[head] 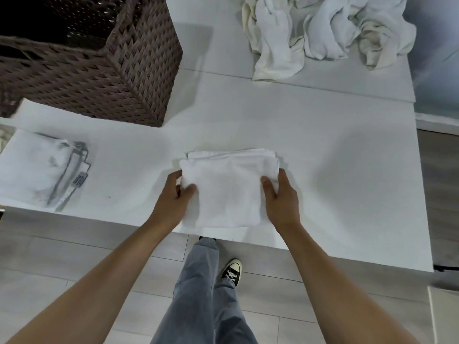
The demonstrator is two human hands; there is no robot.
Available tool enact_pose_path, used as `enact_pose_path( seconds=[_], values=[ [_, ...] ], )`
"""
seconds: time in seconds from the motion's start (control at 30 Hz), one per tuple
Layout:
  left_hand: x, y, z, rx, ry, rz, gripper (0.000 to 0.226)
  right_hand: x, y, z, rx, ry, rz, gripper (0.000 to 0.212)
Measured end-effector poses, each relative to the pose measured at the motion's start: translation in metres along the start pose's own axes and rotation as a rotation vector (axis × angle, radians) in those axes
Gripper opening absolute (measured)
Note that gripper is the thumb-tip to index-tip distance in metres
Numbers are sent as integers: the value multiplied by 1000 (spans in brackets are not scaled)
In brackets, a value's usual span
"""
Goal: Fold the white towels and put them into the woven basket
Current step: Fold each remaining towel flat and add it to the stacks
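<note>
Basket (99, 78) behind-left, towel pile (323, 33) behind-right.

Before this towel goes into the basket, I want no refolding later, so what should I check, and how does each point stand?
1. Towel folded into a compact rectangle: ok.
2. Left hand grips its left edge: ok.
3. Right hand grips its right edge: ok.
4. Path across the table to the basket is free: ok.
5. Room inside the basket: cannot tell, interior dark.
6. Pile of unfolded towels remains: not ok, task unfinished.
</note>
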State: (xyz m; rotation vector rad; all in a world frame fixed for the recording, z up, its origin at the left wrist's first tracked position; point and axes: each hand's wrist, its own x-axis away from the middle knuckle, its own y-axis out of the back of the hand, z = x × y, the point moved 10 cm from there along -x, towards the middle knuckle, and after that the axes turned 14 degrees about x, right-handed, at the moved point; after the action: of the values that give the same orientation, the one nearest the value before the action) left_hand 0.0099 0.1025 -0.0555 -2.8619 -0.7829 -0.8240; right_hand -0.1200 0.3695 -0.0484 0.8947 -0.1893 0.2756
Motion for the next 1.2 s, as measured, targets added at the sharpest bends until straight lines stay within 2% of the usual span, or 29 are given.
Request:
enact_pose_path(
  seconds=[0.23, 0.37, 0.47, 0.5, 0.57, 0.63, 0.67, 0.73, 0.8, 0.9, 0.97, 1.1, 1.2],
  values=[
    [-8, 0, 4, -301, -102, -153, 39, -26, -14, 4, 239, 47, 30, 29],
    [-10, -1, -2, -316, -171, -273, 36, -35, -18, -2, 261, -38, 50, 29],
    [-10, -3, -9, -340, -226, -333, 44, -43, -20, -7, 291, -129, 77, 32],
    [-10, -4, -16, -429, -280, -360, 49, -44, -20, -9, 298, -157, 84, 34],
    [-10, -18, -36, -787, -494, -381, 56, -46, -20, -13, 291, -206, 92, 40],
    [-14, -46, -44, -1054, -729, -245, 52, -45, -18, -18, 249, -260, 84, 46],
    [-19, -57, -39, -1113, -775, -144, 49, -44, -18, -19, 233, -282, 81, 48],
    [-30, -62, -23, -1109, -680, -2, 50, -37, -18, -16, 215, -292, 61, 46],
    [-38, -58, -10, -1034, -541, 53, 55, -25, -14, -5, 225, -201, -34, 45],
    [-35, -56, -6, -907, -488, 41, 55, 15, 0, 21, 471, 89, -271, 55],
    [-26, -51, -1, -847, -439, -39, 53, 44, -2, 24, 575, 219, -330, 53],
    [3, -33, 19, -878, -289, -189, 53, 71, -25, 15, 579, 318, -192, 47],
    [20, -14, 31, -955, -178, -222, 56, 68, -47, 23, 615, 325, 4, 61]
  ],
)
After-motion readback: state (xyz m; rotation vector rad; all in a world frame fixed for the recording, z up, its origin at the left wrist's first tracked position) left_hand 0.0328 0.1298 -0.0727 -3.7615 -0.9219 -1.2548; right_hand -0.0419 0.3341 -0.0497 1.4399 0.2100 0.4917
